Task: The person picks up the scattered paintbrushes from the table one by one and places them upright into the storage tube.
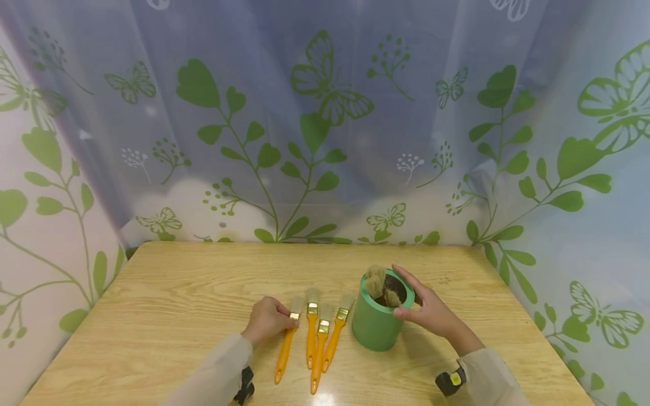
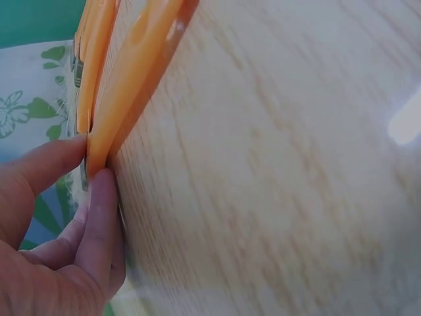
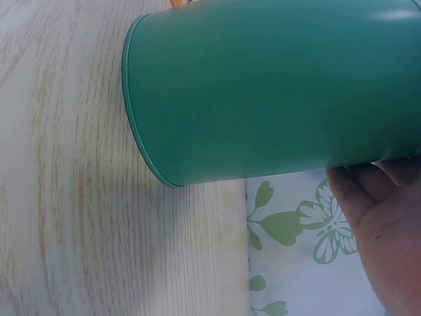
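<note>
My left hand (image 1: 268, 320) pinches the leftmost paintbrush (image 1: 285, 352) between thumb and fingers, near its brass ferrule. That brush lies on the table with its orange handle toward me; the left wrist view shows thumb and fingertips on either side of the handle (image 2: 125, 85). To its right lie three more paintbrushes (image 1: 319, 361), close together, pale bristles pointing away. A green can (image 1: 376, 327) stands upright beyond them, with bristle heads (image 1: 376, 282) showing in its mouth. My right hand (image 1: 431, 313) holds the can at its right side near the rim, thumb in front and fingers behind.
Everything rests on a light wood-grain table (image 1: 193, 282). A curtain (image 1: 355, 169) printed with green leaves and butterflies hangs behind the table and along both sides. Dark straps (image 1: 451, 380) with devices sit at both wrists.
</note>
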The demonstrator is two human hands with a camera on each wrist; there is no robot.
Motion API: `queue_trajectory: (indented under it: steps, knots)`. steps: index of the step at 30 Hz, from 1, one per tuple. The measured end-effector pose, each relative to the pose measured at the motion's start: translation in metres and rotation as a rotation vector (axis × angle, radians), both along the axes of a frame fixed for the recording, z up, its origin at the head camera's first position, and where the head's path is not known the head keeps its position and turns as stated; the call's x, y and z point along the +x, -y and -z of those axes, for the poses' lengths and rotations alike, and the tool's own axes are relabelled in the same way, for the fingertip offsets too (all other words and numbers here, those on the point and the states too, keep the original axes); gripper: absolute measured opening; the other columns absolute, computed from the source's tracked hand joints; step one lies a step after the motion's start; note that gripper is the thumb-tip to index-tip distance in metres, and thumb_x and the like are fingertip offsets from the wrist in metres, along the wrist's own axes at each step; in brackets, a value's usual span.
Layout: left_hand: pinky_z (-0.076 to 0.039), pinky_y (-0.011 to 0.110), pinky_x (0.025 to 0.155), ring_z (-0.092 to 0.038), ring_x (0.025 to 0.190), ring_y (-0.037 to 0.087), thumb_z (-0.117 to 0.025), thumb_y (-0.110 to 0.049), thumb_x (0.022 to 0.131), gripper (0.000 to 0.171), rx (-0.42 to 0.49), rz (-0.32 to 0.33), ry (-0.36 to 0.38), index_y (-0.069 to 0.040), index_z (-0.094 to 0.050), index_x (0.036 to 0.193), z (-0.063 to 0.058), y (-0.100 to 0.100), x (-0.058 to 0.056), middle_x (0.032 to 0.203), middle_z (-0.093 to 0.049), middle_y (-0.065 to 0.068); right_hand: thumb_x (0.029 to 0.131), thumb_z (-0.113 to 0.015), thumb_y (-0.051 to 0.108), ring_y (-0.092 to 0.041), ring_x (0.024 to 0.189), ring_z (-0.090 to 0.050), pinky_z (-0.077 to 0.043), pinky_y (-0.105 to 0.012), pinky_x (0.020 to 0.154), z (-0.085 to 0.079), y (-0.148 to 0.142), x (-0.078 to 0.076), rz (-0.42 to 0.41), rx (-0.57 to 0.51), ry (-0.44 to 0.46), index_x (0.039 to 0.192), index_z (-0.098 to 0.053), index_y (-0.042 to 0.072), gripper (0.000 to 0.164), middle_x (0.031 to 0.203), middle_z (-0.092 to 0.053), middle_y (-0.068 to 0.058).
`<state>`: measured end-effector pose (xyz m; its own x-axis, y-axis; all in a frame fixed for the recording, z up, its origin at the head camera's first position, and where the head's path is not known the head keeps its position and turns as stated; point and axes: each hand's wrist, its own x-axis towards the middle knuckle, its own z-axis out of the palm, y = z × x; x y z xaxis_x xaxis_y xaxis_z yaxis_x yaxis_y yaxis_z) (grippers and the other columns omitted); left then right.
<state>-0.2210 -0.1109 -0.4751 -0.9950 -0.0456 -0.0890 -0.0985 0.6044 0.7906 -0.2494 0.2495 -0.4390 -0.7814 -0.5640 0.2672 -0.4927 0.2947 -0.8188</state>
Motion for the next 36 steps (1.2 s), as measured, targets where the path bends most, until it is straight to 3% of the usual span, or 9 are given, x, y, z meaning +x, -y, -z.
queue_trajectory:
  steps: [6, 11, 19, 23, 28, 36]
  knots:
    - [-0.047, 0.022, 0.046, -0.055, 0.049, 0.009, -0.083, -0.007, 0.069, 0.020, 0.025, 0.017, -0.015, -0.003, -0.064, 0.067, 0.003, -0.003, 0.002, 0.060, -0.060, 0.000, 0.088, -0.070, 0.016, 0.003, 0.129, -0.036, -0.035, -0.065, 0.100, 0.000, 0.000, 0.000, -0.001, -0.004, -0.003, 0.154, -0.019, 0.016, 0.084, 0.154, -0.025, -0.020]
    - [-0.048, 0.022, 0.046, -0.056, 0.049, 0.009, -0.084, -0.007, 0.069, 0.021, 0.032, 0.019, -0.025, -0.003, -0.063, 0.066, 0.006, -0.002, 0.002, 0.059, -0.059, 0.000, 0.088, -0.070, 0.016, -0.002, 0.131, -0.037, -0.037, -0.063, 0.099, 0.000, 0.000, -0.001, 0.005, 0.011, -0.018, 0.154, -0.018, 0.013, 0.084, 0.154, -0.026, -0.019]
    - [-0.055, 0.025, 0.051, -0.059, 0.054, 0.011, -0.080, -0.005, 0.074, 0.018, 0.148, 0.035, 0.043, 0.001, -0.063, 0.074, 0.007, 0.003, -0.001, 0.068, -0.062, 0.004, 0.088, -0.070, 0.016, -0.010, 0.132, -0.039, -0.037, -0.061, 0.100, 0.002, -0.001, -0.001, 0.009, 0.021, -0.023, 0.154, -0.018, 0.016, 0.084, 0.154, -0.027, -0.018]
    - [-0.056, 0.027, 0.054, -0.059, 0.057, 0.013, -0.078, -0.004, 0.076, 0.016, 0.217, 0.017, 0.093, 0.002, -0.062, 0.079, 0.003, 0.005, -0.007, 0.071, -0.062, 0.007, 0.088, -0.070, 0.015, -0.024, 0.134, -0.040, -0.038, -0.061, 0.099, 0.000, 0.000, -0.001, 0.009, 0.027, -0.029, 0.154, -0.018, 0.015, 0.084, 0.154, -0.027, -0.019]
    - [-0.060, 0.036, 0.066, -0.063, 0.063, 0.015, -0.075, -0.005, 0.080, 0.018, 0.348, 0.022, 0.127, 0.005, -0.062, 0.089, -0.014, 0.003, -0.016, 0.079, -0.064, 0.011, 0.089, -0.069, 0.017, -0.044, 0.132, -0.036, -0.037, -0.064, 0.099, 0.000, -0.001, -0.002, -0.005, 0.024, -0.031, 0.154, -0.017, 0.012, 0.084, 0.154, -0.025, -0.022]
    - [-0.057, 0.045, 0.081, -0.067, 0.074, 0.017, -0.067, -0.005, 0.087, 0.022, 0.561, 0.145, 0.072, 0.006, -0.054, 0.100, -0.057, -0.013, -0.020, 0.092, -0.068, 0.015, 0.089, -0.069, 0.019, -0.045, 0.131, -0.036, -0.038, -0.063, 0.099, -0.001, -0.001, 0.000, -0.003, 0.025, -0.034, 0.154, -0.017, 0.015, 0.084, 0.154, -0.026, -0.022]
